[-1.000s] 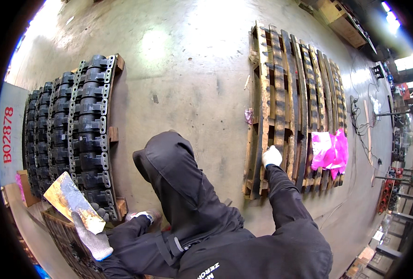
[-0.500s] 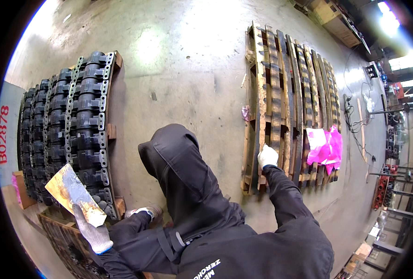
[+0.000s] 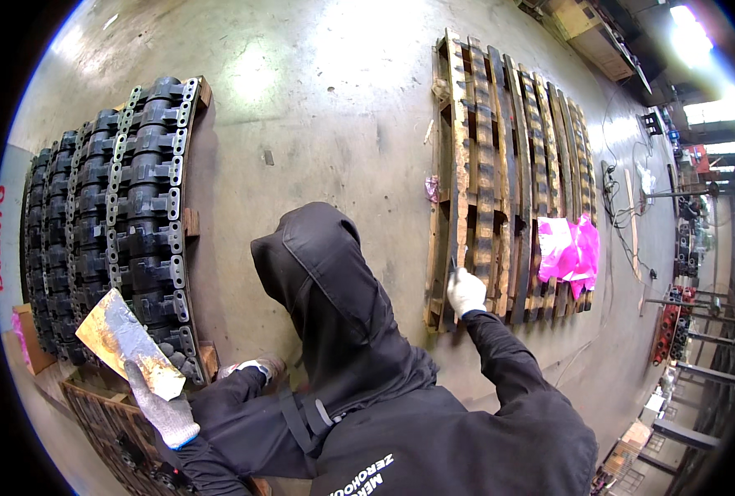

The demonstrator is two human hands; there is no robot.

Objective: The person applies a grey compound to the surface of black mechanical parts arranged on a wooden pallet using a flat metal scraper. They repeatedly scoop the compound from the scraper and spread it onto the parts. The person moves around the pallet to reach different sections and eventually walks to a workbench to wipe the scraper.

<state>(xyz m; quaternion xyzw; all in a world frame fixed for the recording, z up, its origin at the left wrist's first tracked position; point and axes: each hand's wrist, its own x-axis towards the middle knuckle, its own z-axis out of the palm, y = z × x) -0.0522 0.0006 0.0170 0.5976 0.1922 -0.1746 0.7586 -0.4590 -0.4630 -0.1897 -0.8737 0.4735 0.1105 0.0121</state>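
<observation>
My left hand (image 3: 162, 407), in a grey-white knit glove, grips a flat rectangular board (image 3: 132, 343) at its lower edge. The board is tan, with grey and dark smears across its face. A finger lies over its front; I cannot tell whether it is wood or card. My right hand (image 3: 467, 293), in a white glove, is closed above the left slat of a worn wooden pallet (image 3: 485, 174). A thin dark tool (image 3: 454, 264) sticks out past its fingers; the rest of it is hidden in the fist.
Rows of black metal track links (image 3: 151, 178) lie on a pallet at the left, near the board. A crumpled pink sheet (image 3: 570, 252) rests on the right pallet. Bare concrete floor (image 3: 318, 132) runs between them. Cables (image 3: 624, 215) lie beyond the right pallet.
My right hand has drawn back along the pallet's left slat towards me, and the thin dark tool now shows at its fingers. My left hand still holds the board much as before.
</observation>
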